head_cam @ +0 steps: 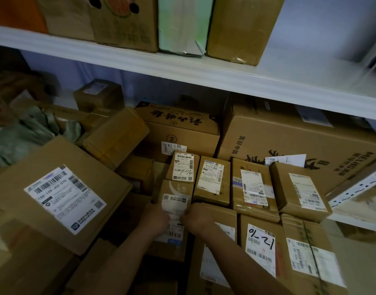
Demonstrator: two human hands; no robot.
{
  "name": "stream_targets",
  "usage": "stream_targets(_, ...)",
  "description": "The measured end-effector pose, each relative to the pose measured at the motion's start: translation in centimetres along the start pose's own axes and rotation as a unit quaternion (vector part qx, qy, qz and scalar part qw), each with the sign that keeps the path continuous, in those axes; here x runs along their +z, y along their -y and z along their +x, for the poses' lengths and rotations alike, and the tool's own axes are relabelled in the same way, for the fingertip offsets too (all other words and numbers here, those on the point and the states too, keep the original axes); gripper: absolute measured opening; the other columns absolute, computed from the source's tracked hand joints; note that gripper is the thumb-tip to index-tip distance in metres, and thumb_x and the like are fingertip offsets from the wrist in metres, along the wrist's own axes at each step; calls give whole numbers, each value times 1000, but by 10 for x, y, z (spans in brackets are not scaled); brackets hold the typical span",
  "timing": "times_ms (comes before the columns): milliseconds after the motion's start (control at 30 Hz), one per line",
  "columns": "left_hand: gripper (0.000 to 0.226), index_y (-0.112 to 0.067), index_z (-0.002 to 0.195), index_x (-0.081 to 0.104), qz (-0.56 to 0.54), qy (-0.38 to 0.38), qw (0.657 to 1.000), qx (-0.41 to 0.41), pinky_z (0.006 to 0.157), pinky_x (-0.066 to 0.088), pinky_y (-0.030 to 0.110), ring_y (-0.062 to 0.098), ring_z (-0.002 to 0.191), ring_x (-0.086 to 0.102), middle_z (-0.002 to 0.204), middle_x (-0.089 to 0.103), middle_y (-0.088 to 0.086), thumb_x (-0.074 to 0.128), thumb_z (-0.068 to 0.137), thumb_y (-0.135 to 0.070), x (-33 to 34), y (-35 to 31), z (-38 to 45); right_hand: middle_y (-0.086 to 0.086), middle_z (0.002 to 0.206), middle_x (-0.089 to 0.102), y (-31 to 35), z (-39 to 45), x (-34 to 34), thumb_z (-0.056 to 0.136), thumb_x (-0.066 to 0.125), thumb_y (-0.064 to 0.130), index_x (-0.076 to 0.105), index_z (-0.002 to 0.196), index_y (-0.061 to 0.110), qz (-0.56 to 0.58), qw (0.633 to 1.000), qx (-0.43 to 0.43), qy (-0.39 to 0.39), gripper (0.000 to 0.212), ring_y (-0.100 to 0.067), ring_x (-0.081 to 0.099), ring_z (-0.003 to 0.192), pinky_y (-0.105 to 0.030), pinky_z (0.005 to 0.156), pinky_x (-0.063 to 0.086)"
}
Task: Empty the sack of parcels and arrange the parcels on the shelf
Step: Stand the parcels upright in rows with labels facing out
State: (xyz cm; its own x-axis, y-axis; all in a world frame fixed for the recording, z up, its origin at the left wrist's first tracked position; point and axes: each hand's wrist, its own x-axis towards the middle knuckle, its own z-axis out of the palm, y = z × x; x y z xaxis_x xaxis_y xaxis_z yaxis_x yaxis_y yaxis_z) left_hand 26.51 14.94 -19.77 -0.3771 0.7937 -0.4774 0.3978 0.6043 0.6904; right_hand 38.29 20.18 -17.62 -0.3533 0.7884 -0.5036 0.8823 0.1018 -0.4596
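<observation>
hands (159, 218): 2 | upper-shelf boxes (123, 22): 5 | green sack (23, 133): 1

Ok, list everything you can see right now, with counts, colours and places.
small labelled parcels: at least eight, brown, packed in rows centre-right
held parcel: one, brown with white label, centre
tilted parcel: one, brown, large white label, left
large cartons: two, brown with dark print, behind the rows
sack: one, green, crumpled, far left
shelf board: one, white, above
upper boxes: several, brown, one pale green, on the board
hands: left and right, both gripping the held parcel
</observation>
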Motion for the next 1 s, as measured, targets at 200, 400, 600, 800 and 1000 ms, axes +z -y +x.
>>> stream_targets(200,26,-7,116,60,-3,20,1000,5,78,51,32,24,98,61,117,63,13,48,93,-10,-8,0,-5,-13,118,66,-7,-5,-6,96,48,22,66,114,4,-19,1000,-9,8,30,-23,63,105,-32,84,51)
stream_targets(400,16,-9,106,60,0,-25,997,72,73,52,25,19,99,60,103,57,3,57,92,-15,-28,-5,-43,-9,110,66,-24,-28,1,90,60,14,67,105,9,118,992,-33,3,17,-17,63,94,-26,78,53)
stream_targets(600,16,-7,99,60,2,-11,996,94,72,48,22,16,101,57,105,60,1,61,89,-19,-29,4,-102,2,102,60,-30,-66,23,83,66,4,59,79,27,150,978,-129,69,24,-13,59,97,-26,80,53)
stream_targets(800,13,-12,95,61,-14,-122,987,99,66,47,19,7,84,57,94,62,-5,62,88,-23,-28,16,-134,3,150,32,-27,-109,50,67,79,46,35,144,30,-68,953,-277,104,90,-19,29,138,-40,114,29)
stream_targets(1000,7,-20,92,62,-42,-175,977,114,63,40,19,8,88,57,96,61,-11,59,90,-26,-37,25,-141,-7,161,-6,-21,-134,80,66,75,57,-8,152,24,-288,920,-250,92,124,-25,-11,147,-57,114,-15)
